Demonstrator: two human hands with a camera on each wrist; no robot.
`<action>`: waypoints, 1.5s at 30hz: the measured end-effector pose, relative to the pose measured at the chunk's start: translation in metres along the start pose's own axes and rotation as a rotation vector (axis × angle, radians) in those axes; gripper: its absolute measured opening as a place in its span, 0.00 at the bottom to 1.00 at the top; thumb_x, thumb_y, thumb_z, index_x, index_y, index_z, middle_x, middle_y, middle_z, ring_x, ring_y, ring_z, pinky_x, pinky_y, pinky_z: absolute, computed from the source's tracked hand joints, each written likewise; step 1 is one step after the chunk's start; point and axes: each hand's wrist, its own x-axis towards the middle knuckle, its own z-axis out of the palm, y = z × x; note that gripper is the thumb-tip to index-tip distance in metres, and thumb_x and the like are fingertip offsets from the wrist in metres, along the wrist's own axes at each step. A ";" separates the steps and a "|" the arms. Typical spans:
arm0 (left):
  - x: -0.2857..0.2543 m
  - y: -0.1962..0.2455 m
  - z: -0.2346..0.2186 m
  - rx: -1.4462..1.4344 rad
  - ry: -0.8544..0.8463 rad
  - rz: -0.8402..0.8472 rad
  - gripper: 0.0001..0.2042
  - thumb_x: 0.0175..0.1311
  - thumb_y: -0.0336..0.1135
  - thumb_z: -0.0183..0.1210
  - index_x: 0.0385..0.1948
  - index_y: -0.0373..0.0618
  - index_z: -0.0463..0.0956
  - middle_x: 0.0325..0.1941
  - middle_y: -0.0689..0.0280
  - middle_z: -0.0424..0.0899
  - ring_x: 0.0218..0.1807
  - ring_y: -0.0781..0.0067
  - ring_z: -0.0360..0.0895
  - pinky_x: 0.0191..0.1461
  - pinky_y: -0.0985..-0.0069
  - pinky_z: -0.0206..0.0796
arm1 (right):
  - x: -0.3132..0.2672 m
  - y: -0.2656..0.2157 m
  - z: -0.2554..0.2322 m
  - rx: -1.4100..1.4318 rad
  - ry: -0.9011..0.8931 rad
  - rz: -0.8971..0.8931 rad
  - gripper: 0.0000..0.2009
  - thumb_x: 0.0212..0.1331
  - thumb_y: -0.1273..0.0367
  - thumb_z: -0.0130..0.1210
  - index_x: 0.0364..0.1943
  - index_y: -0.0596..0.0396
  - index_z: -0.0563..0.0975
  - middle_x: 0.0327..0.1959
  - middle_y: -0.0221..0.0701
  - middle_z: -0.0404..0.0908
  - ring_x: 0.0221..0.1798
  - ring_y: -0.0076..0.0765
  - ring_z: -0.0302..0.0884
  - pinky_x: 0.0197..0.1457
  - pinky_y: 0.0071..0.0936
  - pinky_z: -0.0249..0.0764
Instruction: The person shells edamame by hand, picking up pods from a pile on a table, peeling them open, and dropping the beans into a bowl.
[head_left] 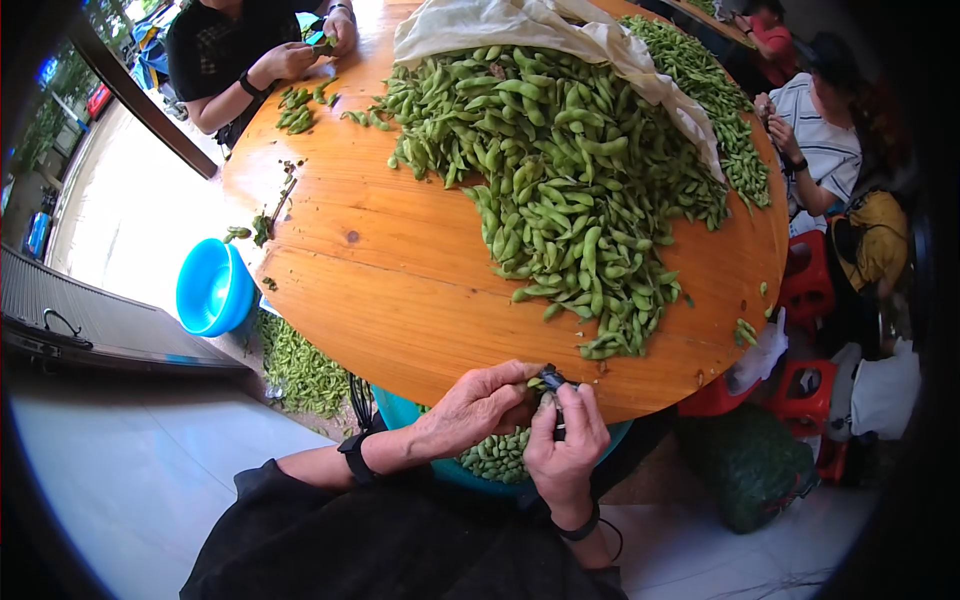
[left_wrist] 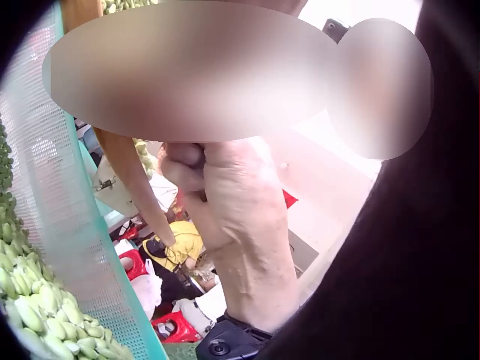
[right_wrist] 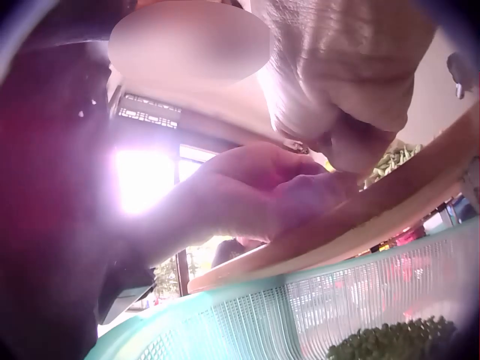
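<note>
Both hands meet at the near edge of the wooden table (head_left: 390, 290). The left hand (head_left: 478, 408) pinches a green pod (head_left: 535, 384) between thumb and curled fingers. Fingers of the right hand (head_left: 568, 450) grip a small dark tool (head_left: 553, 378) against the pod's end. Below them a teal basket (head_left: 400, 408) holds shelled green beans (head_left: 497, 457). In the left wrist view the left hand (left_wrist: 244, 202) is seen from its wrist, its fingertips hidden. The right wrist view shows the right hand (right_wrist: 341, 67) above the left hand (right_wrist: 247, 195), over the basket (right_wrist: 247, 307).
A large heap of pods (head_left: 570, 170) lies mid-table, partly under a pale cloth (head_left: 540, 28). A blue basin (head_left: 213, 287) stands left of the table, with pods (head_left: 305, 370) on the floor. Another person (head_left: 215, 60) works at the far left; others sit right, near red stools (head_left: 805, 275).
</note>
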 end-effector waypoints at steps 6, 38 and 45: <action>-0.013 0.000 0.000 0.872 -0.524 0.308 0.17 0.72 0.33 0.53 0.58 0.37 0.70 0.41 0.57 0.83 0.45 0.55 0.82 0.47 0.63 0.73 | -0.029 0.048 -0.091 0.208 0.122 0.312 0.09 0.64 0.78 0.47 0.46 0.64 0.74 0.27 0.26 0.72 0.20 0.14 0.63 0.19 0.16 0.59; 0.009 0.006 -0.003 0.234 0.215 0.313 0.04 0.65 0.27 0.62 0.35 0.41 0.75 0.30 0.74 0.78 0.33 0.89 0.71 0.36 0.87 0.65 | 0.022 0.015 -0.023 1.109 -0.350 0.732 0.12 0.68 0.77 0.49 0.53 0.69 0.74 0.23 0.21 0.67 0.20 0.12 0.59 0.21 0.16 0.57; 0.009 -0.001 -0.002 0.494 0.235 0.548 0.05 0.65 0.27 0.62 0.34 0.41 0.73 0.29 0.69 0.79 0.29 0.84 0.73 0.30 0.86 0.64 | 0.020 0.017 -0.022 1.079 -0.356 0.740 0.08 0.67 0.79 0.49 0.45 0.68 0.77 0.27 0.23 0.68 0.21 0.13 0.61 0.21 0.16 0.57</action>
